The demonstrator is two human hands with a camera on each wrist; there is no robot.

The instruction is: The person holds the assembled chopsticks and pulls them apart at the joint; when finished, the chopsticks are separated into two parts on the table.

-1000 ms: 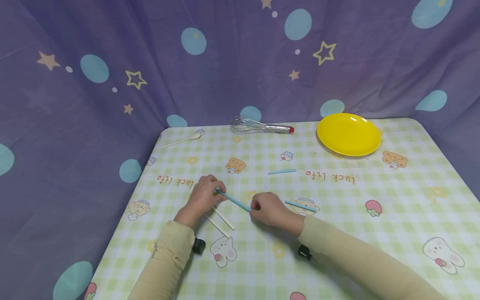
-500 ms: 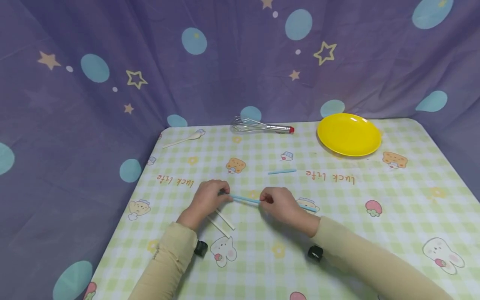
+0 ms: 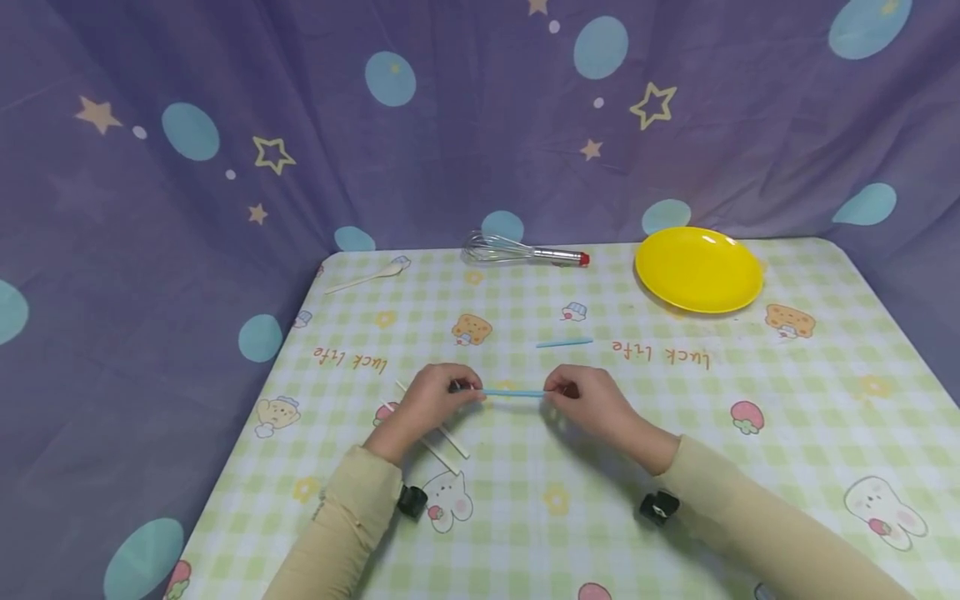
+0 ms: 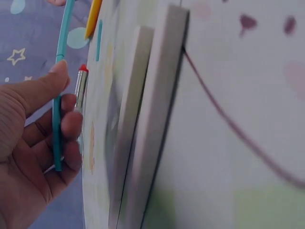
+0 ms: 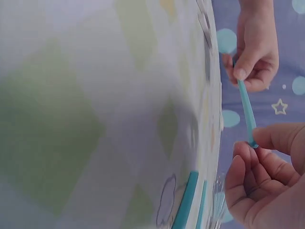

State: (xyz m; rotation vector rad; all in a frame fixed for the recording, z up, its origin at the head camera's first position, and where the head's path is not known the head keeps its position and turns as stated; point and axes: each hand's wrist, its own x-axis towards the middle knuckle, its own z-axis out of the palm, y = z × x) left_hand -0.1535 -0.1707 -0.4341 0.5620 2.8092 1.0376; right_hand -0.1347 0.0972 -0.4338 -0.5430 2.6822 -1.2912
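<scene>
Held level between both hands is a slim light-blue chopstick [image 3: 513, 392], raised over the table. A thin line crosses it near the left thumb in the left wrist view. My left hand [image 3: 431, 402] grips its left part, with the rear end lying along the curled fingers. Thumb and fingertips of my right hand [image 3: 596, 402] pinch the other end. Beneath the left hand, two white chopsticks [image 3: 442, 460] lie side by side, partly hidden by it. A short blue stick [image 3: 564, 342] rests farther back. Another blue stick [image 5: 186, 200] shows on the table in the right wrist view.
Along the back edge are a cream spoon [image 3: 367, 277], a wire whisk [image 3: 525, 252] with a red-tipped handle, and a yellow plate [image 3: 699, 271]. A green-checked cloth [image 3: 750, 500] covers the table. Purple curtain [image 3: 480, 125] closes off the back and sides.
Both hands have shifted right, the right one farther. The held blue chopstick has swung from slanted to nearly level. The right hand now covers the blue stick lying near it in the head view.
</scene>
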